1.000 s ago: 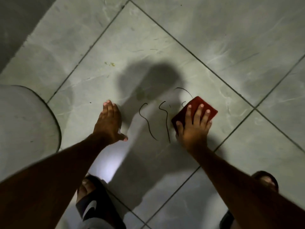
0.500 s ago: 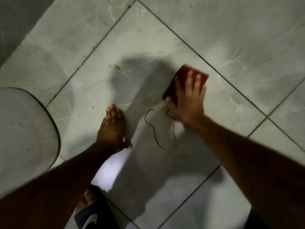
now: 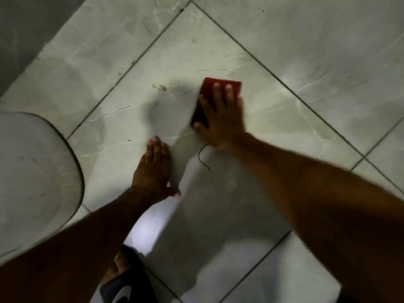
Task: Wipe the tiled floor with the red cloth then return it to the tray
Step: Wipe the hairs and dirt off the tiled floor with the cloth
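The red cloth (image 3: 206, 89) lies flat on the grey tiled floor (image 3: 306, 62) near the middle of the view. My right hand (image 3: 220, 119) presses down on it with fingers spread, covering most of it. My left hand (image 3: 153, 169) rests flat on the same tile, to the left and nearer to me, holding nothing. A thin dark curved line (image 3: 203, 158) shows on the tile just below my right wrist. A few small yellowish spots (image 3: 160, 88) sit left of the cloth. The tray is not clearly seen.
A pale rounded object (image 3: 32, 171) fills the left edge, beside my left forearm. My foot in a dark sandal (image 3: 122, 278) is at the bottom centre. A dark wall or surface (image 3: 21, 29) stands at the top left.
My right hand has pushed the red cloth forward and to the left across the dark lines on the tile, and fewer lines show now. My left hand has stayed planted.
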A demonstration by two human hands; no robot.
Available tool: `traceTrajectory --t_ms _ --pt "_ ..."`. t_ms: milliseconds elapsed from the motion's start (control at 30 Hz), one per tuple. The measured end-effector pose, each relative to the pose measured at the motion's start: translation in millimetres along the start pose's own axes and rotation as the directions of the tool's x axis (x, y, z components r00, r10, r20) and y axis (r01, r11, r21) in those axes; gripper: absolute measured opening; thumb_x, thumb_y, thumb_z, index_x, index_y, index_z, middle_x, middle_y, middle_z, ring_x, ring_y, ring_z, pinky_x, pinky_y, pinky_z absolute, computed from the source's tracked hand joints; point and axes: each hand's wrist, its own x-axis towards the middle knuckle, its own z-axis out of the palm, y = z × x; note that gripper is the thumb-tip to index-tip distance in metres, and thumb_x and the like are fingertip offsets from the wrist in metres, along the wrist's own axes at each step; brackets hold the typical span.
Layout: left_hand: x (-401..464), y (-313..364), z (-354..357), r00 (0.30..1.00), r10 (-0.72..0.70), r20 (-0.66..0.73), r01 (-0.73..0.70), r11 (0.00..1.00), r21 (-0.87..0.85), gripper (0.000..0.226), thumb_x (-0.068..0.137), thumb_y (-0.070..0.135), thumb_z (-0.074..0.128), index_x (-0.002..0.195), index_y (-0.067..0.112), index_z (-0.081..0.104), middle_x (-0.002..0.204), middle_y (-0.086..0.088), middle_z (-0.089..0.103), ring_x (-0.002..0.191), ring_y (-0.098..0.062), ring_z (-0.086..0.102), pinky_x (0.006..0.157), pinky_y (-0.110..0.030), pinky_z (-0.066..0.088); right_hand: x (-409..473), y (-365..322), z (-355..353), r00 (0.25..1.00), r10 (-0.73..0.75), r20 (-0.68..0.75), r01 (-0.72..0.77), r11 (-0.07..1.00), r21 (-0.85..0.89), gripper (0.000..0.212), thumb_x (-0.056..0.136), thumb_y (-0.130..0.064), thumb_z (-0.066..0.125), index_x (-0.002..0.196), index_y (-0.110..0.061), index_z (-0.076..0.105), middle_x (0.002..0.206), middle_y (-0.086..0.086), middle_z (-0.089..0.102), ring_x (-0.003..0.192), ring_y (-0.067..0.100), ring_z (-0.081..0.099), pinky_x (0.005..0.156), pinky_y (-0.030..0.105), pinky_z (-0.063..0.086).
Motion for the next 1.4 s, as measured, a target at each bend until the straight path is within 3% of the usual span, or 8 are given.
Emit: traceTrajectory --t_ms 133,267,433,500,667,867,1167,1400 --pt "-1.3 -0.1 0.4 0.999 0.014 -0.029 -0.014 1.0 0.011 0.15 0.054 0.066 0.078 0.146 -0.001 -0.019 0.156 -0.025 -0.025 0.145 -0.038 -0.02 0.119 -0.042 -0.001 -108.2 -30.0 38.7 0.92 -0.381 0.095 0.379 0.925 0.041 0.073 0.085 -0.055 0.046 0.15 -0.025 0.03 0.162 0.018 0.014 0.148 0.044 0.003 0.116 0.064 0.007" --pt "-2.2 4.0 -1.7 0.999 0.015 -0.032 -0.014 1.0 0.023 0.15 0.054 0.065 0.078 0.145 -0.003 -0.02 0.156 -0.027 -0.024 0.145 -0.041 -0.018 0.119 -0.044 0.0 -147.2 49.0 21.3 0.551 -0.793 0.261 0.819 0.574 0.015 0.073 0.083 -0.056 0.056 0.146 -0.024 0.039 0.159 0.015 0.028 0.147 0.041 0.016 0.117 0.061 0.016" --pt "-0.9 3.0 0.7 1.0 0.006 -0.023 -0.006 1.0 0.004 0.149 0.056 0.061 0.081 0.146 -0.001 -0.021 0.155 -0.026 -0.025 0.144 -0.04 -0.021 0.118 -0.045 -0.002 13.7 62.8 -13.1 0.936 -0.337 0.1 0.348 0.927 -0.138 0.077 0.084 -0.069 0.036 0.15 -0.029 0.028 0.161 0.018 0.018 0.146 0.045 0.015 0.112 0.06 0.021" --pt "0.2 2.0 1.2 1.0 0.0 -0.028 0.0 1.0 0.003 0.149 0.056 0.059 0.081 0.146 -0.001 -0.021 0.155 -0.025 -0.027 0.144 -0.04 -0.022 0.118 -0.044 -0.003 68.9 21.0 -20.4 0.986 -0.156 0.065 0.16 0.985 -0.069 0.082 0.079 -0.069 0.038 0.149 -0.03 0.027 0.162 0.018 0.013 0.146 0.048 0.01 0.113 0.066 0.017" --pt "-0.5 0.8 1.0 1.0 0.005 -0.015 -0.005 1.0 0.018 0.147 0.058 0.063 0.077 0.146 -0.001 -0.021 0.155 -0.025 -0.025 0.144 -0.04 -0.022 0.122 -0.045 -0.002 84.6 -61.4 -4.8 0.943 -0.315 0.112 0.323 0.944 -0.065 0.078 0.08 -0.06 0.048 0.149 -0.03 0.029 0.164 0.014 0.011 0.147 0.045 0.007 0.114 0.064 0.008" --pt "-6.4 5.8 -9.3 1.0 0.008 0.004 -0.008 1.0 0.024 0.144 0.062 0.062 0.076 0.145 -0.006 -0.019 0.155 -0.029 -0.024 0.145 -0.044 -0.019 0.122 -0.048 0.004 -70.7 16.9 6.1 0.837 -0.497 0.229 0.523 0.85 -0.066 0.08 0.077 -0.058 0.045 0.15 -0.03 0.027 0.163 0.013 0.017 0.149 0.04 0.008 0.117 0.06 0.015" --pt "-1.0 1.4 3.0 0.999 0.014 -0.035 -0.013 1.0 0.018 0.145 0.059 0.062 0.077 0.146 -0.003 -0.019 0.157 -0.027 -0.021 0.146 -0.042 -0.017 0.122 -0.049 0.003 38.9 -23.9 -4.4 0.999 0.028 0.016 -0.028 0.999 0.02 0.082 0.079 -0.061 0.043 0.151 -0.025 0.028 0.162 0.018 0.013 0.147 0.046 0.007 0.115 0.065 0.013" --pt "-0.5 3.6 -1.1 1.0 0.015 0.005 -0.015 0.999 0.05 0.148 0.056 0.066 0.076 0.146 -0.004 -0.018 0.155 -0.03 -0.023 0.145 -0.045 -0.018 0.122 -0.051 0.004 -198.9 79.1 14.9 0.773 -0.563 0.293 0.593 0.805 -0.016 0.082 0.073 -0.054 0.061 0.147 -0.029 0.035 0.158 0.017 0.028 0.146 0.044 0.018 0.111 0.066 0.025"
